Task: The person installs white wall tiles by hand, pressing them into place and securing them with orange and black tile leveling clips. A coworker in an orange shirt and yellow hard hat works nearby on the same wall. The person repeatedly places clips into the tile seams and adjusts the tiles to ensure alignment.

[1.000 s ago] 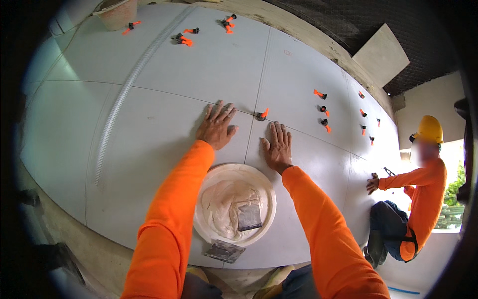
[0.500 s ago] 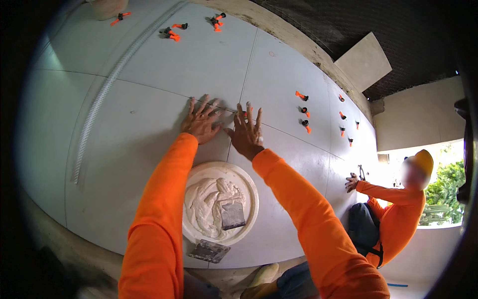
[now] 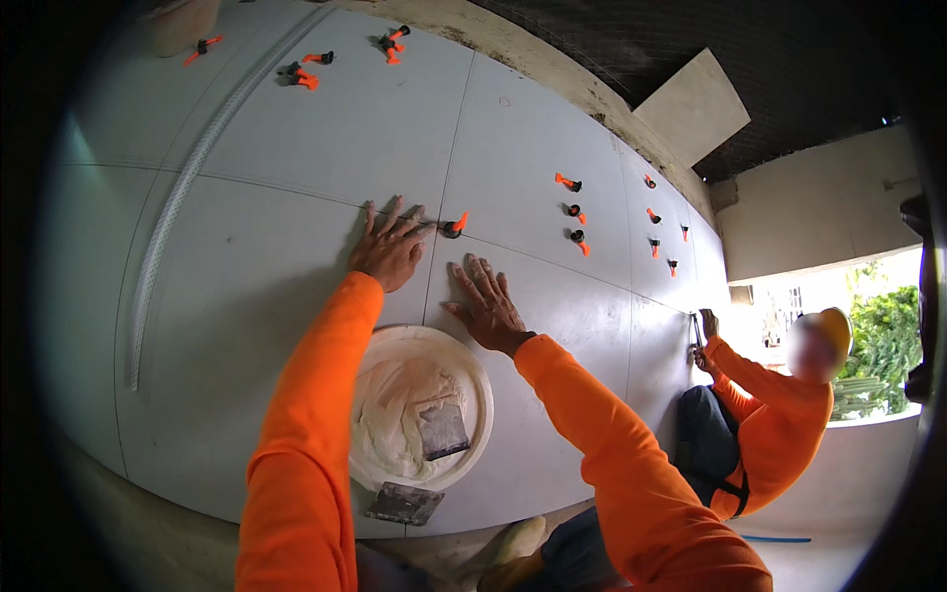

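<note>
My left hand (image 3: pixel 388 247) lies flat with fingers spread on the large grey tiles (image 3: pixel 276 286), its fingertips across a joint line. My right hand (image 3: pixel 485 302) rests palm down on the tile to the right, its fingers stretched out and holding nothing. Between the two hands and slightly farther off, an orange and black tile leveling clip (image 3: pixel 455 225) stands near the crossing of the joints. Nearer to me sits a round white tub (image 3: pixel 483 395) of pale creamy paste, with a flat grey spreader blade (image 3: pixel 443 431) lying in it. A second spreader blade (image 3: pixel 404 503) lies beside the tub.
More orange and black clips (image 3: pixel 576 210) stand in groups at the right, others (image 3: pixel 298 75) at the far left. A long perforated metal strip (image 3: pixel 178 212) crosses the left tiles. A co-worker (image 3: pixel 774 424) in orange kneels at the right, hands on a tool. A loose tile (image 3: pixel 693 107) lies beyond.
My right hand has drawn back toward me, uncovering the clip it partly hid. The left hand stays flat on the tile. The co-worker's hands have shifted, and the whole view has turned slightly.
</note>
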Demonstrator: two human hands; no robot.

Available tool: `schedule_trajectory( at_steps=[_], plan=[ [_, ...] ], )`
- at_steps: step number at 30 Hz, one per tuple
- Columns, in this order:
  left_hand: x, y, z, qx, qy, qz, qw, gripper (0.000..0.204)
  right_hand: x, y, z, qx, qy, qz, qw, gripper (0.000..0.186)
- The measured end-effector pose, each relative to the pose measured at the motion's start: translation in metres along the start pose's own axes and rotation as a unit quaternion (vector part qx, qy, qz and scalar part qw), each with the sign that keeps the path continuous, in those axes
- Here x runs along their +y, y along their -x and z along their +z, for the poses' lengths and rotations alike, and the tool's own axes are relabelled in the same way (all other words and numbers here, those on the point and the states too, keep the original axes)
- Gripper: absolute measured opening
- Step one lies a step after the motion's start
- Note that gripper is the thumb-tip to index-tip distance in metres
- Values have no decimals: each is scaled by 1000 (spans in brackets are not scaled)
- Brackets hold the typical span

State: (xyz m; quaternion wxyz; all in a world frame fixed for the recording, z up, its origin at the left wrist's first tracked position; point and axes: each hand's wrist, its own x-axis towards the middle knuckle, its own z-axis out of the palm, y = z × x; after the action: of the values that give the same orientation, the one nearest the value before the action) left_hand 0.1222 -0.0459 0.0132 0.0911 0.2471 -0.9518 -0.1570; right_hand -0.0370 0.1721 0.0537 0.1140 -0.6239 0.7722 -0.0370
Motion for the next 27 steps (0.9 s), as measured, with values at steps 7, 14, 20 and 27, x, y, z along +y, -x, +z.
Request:
schedule_trajectory(
  at_steps=[7,14,20,27],
  plan=[
    [-35,20,-18,20,1,-9,1000,58,15,0,-5,-37,4,-18,999,73],
    [-105,61,-47,96,-88,-110,985,54,16,4,1,11,42,-18,999,66],
    [-107,57,-35,158,-53,-122,979,46,17,6,-3,39,17,-27,999,65],
    [-107,55,-39,94,-99,-150,979,57,16,5,-3,42,7,-26,999,64]
  ],
)
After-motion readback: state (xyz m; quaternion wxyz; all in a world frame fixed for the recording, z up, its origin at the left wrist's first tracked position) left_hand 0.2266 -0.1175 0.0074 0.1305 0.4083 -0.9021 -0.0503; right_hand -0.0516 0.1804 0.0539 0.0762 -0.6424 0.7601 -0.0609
